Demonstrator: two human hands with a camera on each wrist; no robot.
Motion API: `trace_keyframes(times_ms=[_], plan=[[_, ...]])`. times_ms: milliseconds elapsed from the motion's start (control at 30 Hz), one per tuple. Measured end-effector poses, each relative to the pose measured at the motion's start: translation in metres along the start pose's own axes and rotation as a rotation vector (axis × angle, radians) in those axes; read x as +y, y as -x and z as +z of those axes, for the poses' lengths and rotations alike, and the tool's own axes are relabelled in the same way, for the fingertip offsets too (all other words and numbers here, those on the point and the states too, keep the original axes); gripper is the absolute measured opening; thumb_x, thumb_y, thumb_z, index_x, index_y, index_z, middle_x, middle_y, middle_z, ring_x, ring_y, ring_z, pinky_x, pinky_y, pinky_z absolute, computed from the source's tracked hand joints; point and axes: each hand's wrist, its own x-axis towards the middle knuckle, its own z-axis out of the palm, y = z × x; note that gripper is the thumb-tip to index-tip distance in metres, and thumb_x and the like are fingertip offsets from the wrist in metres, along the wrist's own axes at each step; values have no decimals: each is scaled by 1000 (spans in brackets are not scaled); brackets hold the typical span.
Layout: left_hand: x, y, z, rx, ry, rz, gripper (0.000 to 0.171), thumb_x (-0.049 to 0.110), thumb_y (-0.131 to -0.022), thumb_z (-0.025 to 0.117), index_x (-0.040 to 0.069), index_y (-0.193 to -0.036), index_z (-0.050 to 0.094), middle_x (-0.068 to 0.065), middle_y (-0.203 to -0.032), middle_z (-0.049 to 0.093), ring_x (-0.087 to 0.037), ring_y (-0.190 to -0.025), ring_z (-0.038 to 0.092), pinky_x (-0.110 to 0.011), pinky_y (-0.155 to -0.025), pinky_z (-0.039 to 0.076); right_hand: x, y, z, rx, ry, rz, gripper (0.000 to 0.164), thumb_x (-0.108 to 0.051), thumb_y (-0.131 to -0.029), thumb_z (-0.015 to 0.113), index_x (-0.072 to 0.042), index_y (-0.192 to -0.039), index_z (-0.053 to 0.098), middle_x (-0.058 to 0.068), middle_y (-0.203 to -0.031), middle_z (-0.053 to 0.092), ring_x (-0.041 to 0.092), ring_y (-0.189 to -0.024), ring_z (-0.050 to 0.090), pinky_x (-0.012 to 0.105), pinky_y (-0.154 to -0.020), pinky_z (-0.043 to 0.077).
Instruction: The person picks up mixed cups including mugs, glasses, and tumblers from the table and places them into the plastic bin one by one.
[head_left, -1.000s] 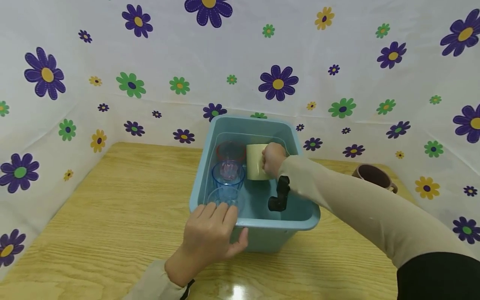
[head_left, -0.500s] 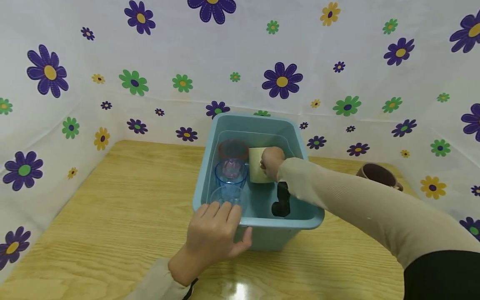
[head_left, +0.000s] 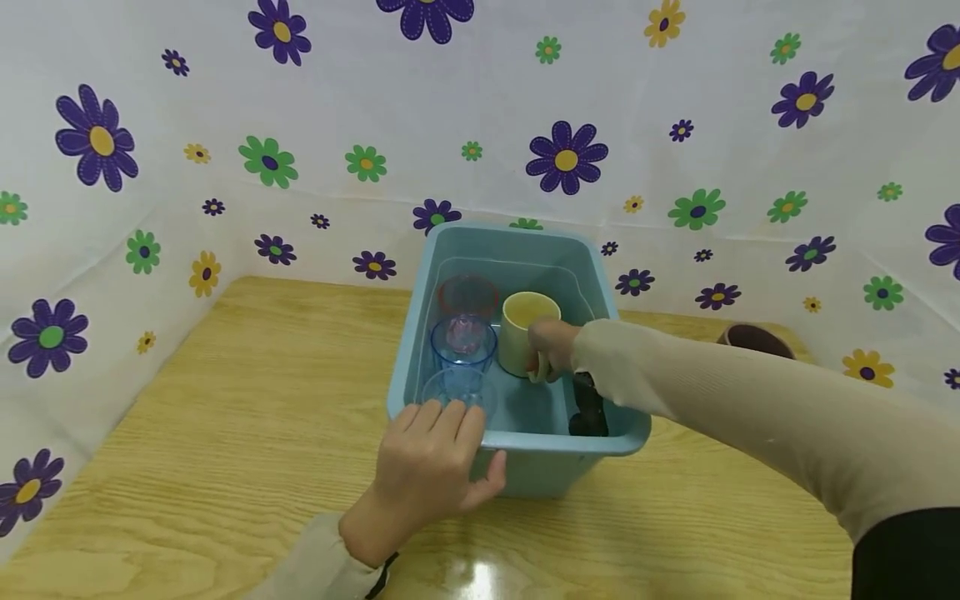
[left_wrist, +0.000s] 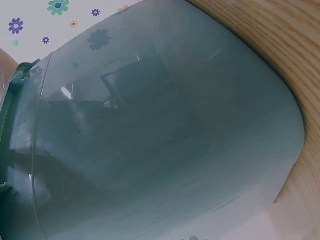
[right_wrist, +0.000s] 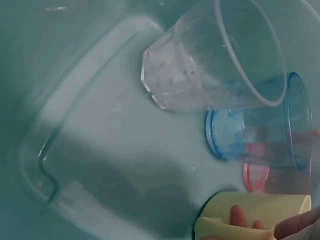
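Observation:
In the head view, my left hand (head_left: 427,458) grips the near rim of a light blue plastic tub (head_left: 562,444), fingers over the edge and thumb outside. Inside the tub, my right hand (head_left: 553,342) holds a pale yellow mug (head_left: 516,346) by its handle. The mug stands upright at the bottom, its mouth upward. To its left sit a clear tumbler (right_wrist: 195,65), a blue see-through tumbler (head_left: 463,346) and a red-tinted one (head_left: 468,293) in a row. Parts of the right fingers (right_wrist: 237,216) show at the mug's handle in the right wrist view.
A brown mug (head_left: 757,338) stands on the wooden table (head_left: 300,400) right of the tub, partly behind the right sleeve (head_left: 712,383). A white flowered cloth (head_left: 450,108) rises behind and at both sides. The left wrist view shows mostly the tub's outer wall (left_wrist: 165,125).
The yellow mug was tilted with its side showing; now it is upright with its mouth visible. The right hand has turned with it and shifted slightly right. The left hand keeps its grip.

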Motion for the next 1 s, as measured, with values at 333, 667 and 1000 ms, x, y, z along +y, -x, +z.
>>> trace_keyframes(times_ms=[333, 667, 1000], plan=[[1, 1, -2, -17, 9, -1, 41, 40, -84, 32, 10, -60, 46, 1, -50, 41, -13, -42, 35, -24, -40, 25, 8, -44, 21, 120, -112, -135, 42, 2, -76, 35, 3, -117, 44, 13, -87, 53, 22, -60, 43, 34, -49, 37], [0, 1, -2, -12, 0, 4, 40, 40, -83, 32, 10, -60, 47, 1, -50, 41, -13, -41, 35, -25, -41, 26, 32, -160, 4, 160, -32, -70, 27, -11, -82, 43, -5, -106, 55, 12, -95, 58, 27, -72, 52, 43, -52, 43], [1, -1, -1, -19, 6, 4, 39, 40, -83, 32, 10, -60, 45, 1, -50, 41, -13, -41, 35, -25, -41, 26, -30, 67, 15, 11, 87, -75, 50, -15, -88, 40, 3, -134, 33, 20, -135, 38, 36, -118, 44, 53, -95, 44]])
